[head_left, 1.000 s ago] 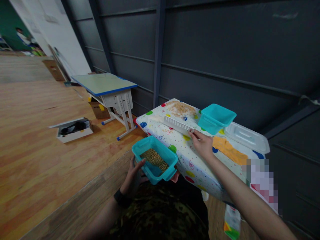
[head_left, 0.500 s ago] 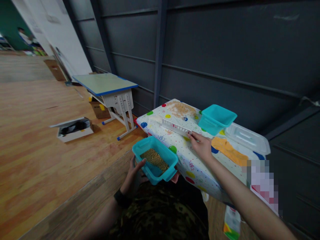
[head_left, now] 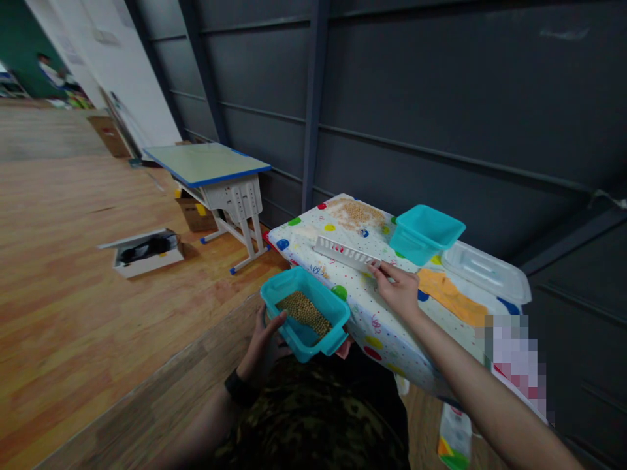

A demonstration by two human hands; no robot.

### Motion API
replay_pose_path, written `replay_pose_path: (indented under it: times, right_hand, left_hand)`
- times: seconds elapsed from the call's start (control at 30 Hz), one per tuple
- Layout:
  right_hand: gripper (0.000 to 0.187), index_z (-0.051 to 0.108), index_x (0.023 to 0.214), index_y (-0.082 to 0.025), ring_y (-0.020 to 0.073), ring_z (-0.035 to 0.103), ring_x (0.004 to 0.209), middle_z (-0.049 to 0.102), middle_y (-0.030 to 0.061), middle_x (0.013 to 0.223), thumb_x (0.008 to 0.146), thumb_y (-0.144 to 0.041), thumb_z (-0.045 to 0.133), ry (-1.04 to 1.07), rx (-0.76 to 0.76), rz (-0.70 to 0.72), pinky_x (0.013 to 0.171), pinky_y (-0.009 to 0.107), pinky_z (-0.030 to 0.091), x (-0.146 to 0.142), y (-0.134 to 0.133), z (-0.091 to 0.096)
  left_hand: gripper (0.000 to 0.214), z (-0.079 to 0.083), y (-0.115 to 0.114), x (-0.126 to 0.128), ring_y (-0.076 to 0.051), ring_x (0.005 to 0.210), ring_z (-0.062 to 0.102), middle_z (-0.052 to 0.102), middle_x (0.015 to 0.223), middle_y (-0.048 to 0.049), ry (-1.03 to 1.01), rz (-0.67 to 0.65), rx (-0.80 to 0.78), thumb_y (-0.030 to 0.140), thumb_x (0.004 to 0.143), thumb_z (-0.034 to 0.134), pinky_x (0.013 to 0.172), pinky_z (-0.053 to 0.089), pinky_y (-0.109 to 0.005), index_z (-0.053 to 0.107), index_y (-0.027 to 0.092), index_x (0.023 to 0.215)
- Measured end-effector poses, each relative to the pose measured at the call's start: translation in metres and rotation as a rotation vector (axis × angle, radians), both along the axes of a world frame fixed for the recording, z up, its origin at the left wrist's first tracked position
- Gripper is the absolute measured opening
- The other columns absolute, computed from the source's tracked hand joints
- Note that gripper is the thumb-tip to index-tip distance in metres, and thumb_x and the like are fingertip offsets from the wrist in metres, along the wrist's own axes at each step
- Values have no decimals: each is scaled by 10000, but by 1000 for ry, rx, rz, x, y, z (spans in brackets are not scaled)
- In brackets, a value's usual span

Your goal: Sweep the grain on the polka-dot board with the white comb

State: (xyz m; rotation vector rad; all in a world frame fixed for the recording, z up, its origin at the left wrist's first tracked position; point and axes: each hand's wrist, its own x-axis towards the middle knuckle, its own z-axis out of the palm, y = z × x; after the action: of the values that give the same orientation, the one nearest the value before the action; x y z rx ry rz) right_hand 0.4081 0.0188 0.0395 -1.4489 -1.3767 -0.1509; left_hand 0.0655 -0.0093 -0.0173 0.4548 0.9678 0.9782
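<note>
My left hand (head_left: 263,346) grips a turquoise plastic container (head_left: 327,299) by its left side, thumb over the rim. Tan beans (head_left: 304,312) lie on the bottom of it, and it is held beside the table's near edge. In my right hand (head_left: 398,288), one end of a white slotted plastic strip (head_left: 343,253) is pinched between thumb and fingers. The strip stretches to the left, low over the spotted tablecloth (head_left: 386,333). Whether it touches the cloth I cannot tell. Beyond it lies a spread of beans or grains (head_left: 360,214), with a pale powdery patch (head_left: 306,232) closer by.
Another turquoise container (head_left: 416,245) stands at the table's back right, beside a clear lid (head_left: 490,271) and an orange cloth (head_left: 453,297). A dark panelled wall (head_left: 441,91) rises behind. To the left are a desk (head_left: 206,163) and an open white box (head_left: 149,261) on the floor.
The strip in my right hand has moved slightly nearer to me and tilted, so its slots show more. My left hand and its container have hardly moved.
</note>
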Motion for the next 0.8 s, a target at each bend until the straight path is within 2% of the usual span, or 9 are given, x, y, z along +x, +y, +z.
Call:
replay_pose_path:
  times: [0.17,0.33,0.53,0.67,0.8]
  right_hand:
    - [297,946,853,-319,336,907,761,923,61,905,961,-534,773,-7,24,18,755,433,767,-4,-4,0]
    - [319,931,824,-315,339,896,728,911,67,854,959,-554,771,-16,31,20,728,441,761,-8,-8,0]
    - [337,925,807,-317,323,883,701,907,62,838,972,-564,765,-82,29,12,704,414,743,-1,-17,16]
    - [308,940,849,-308,312,875,688,914,62,863,990,-530,779,-141,25,12,664,390,720,8,-29,25]
    - [298,929,826,-320,290,852,629,903,47,822,1007,-500,776,-173,41,2,619,368,705,3,-49,21]
  left_hand:
    - [1290,-5,0,1,-456,1225,894,755,1660,-209,34,-24,31,525,847,1067,865,784,-540,302,398,1877]
    - [1324,-3,-1,3,-476,1276,874,715,1710,-204,21,-15,19,516,799,1094,908,781,-569,325,419,1872]
    - [1237,-2,-2,3,-462,1282,874,721,1701,-194,27,-22,32,531,842,1062,922,783,-555,349,429,1848]
    - [1213,-1,-2,4,-450,1265,881,750,1654,-196,35,-32,19,515,847,1060,909,787,-541,351,411,1825]
    - [1243,-3,-2,5,-446,1277,875,727,1680,-192,7,-10,18,500,822,1078,924,784,-567,357,431,1832]
